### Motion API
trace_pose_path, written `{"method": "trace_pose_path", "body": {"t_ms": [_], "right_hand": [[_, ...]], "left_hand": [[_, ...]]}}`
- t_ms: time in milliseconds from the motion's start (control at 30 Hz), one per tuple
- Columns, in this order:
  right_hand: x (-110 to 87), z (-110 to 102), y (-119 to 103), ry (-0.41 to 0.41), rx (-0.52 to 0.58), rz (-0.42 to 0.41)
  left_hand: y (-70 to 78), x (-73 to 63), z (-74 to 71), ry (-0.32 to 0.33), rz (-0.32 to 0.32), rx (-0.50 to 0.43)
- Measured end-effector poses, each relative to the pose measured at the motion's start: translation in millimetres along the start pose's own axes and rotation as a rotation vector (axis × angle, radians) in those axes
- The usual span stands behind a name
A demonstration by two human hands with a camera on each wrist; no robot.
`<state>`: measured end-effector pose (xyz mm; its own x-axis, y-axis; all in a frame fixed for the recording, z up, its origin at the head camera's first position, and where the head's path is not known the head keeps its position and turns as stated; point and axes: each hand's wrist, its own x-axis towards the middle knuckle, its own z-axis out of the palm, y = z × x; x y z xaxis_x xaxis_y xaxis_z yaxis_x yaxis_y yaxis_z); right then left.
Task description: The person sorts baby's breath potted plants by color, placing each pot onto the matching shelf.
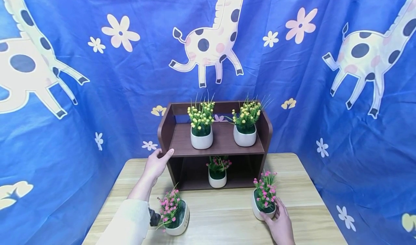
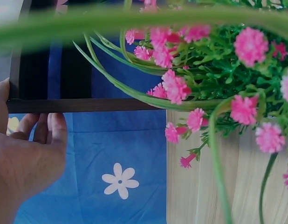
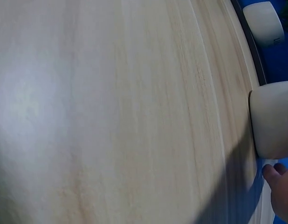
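Observation:
My left hand (image 1: 156, 165) grips the left front edge of a dark brown two-tier shelf (image 1: 221, 138). In the left wrist view, the thumb lies on one side of the dark board (image 2: 92, 105) and the fingers on the other. At the front right, my right hand (image 1: 280, 221) holds a white pot of pink flowers (image 1: 256, 204), thumb at its front and fingers along its right side. The right wrist view catches only the fingertips (image 3: 270, 173) by that pot (image 3: 274, 121). Another pink-flowered pot (image 1: 182, 221) stands on the table below my left forearm.
Two yellow-flowered white pots, one left (image 1: 202, 141) and one right (image 1: 245, 138), stand on the upper tier. A pink-flowered pot (image 1: 217, 180) sits on the lower tier. The shelf stands at the back of the wooden table (image 1: 221, 216), before a blue patterned curtain (image 1: 146, 82).

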<state>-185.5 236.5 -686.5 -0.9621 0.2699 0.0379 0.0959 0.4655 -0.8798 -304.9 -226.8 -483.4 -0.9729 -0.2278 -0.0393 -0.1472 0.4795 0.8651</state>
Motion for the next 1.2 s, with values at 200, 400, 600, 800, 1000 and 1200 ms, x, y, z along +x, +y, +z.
{"method": "trace_pose_path", "body": {"t_ms": [200,400,600,800,1000,1200], "right_hand": [[2.3,-0.3,2.5,-0.027,0.024,0.011],[2.1,-0.7,1.4,-0.032,0.014,0.009],[3.6,-1.5,-1.8,-0.058,-0.001,0.032],[2.9,4.4,-7.4,-0.072,0.063,0.061],[2.7,14.4,-16.8,-0.080,0.123,0.028],[5.1,29.7,-27.9,-0.076,0.132,-0.016]], "left_hand": [[-0.2,-0.3,-0.5,-0.005,-0.002,-0.008],[-1.1,0.9,-0.3,-0.012,-0.002,-0.027],[-1.3,1.0,-0.2,-0.008,-0.004,-0.023],[-1.1,0.2,-0.5,-0.011,-0.004,-0.018],[-0.6,0.2,-0.3,-0.013,-0.003,-0.025],[-0.9,0.0,-0.6,-0.014,-0.006,-0.019]]}}
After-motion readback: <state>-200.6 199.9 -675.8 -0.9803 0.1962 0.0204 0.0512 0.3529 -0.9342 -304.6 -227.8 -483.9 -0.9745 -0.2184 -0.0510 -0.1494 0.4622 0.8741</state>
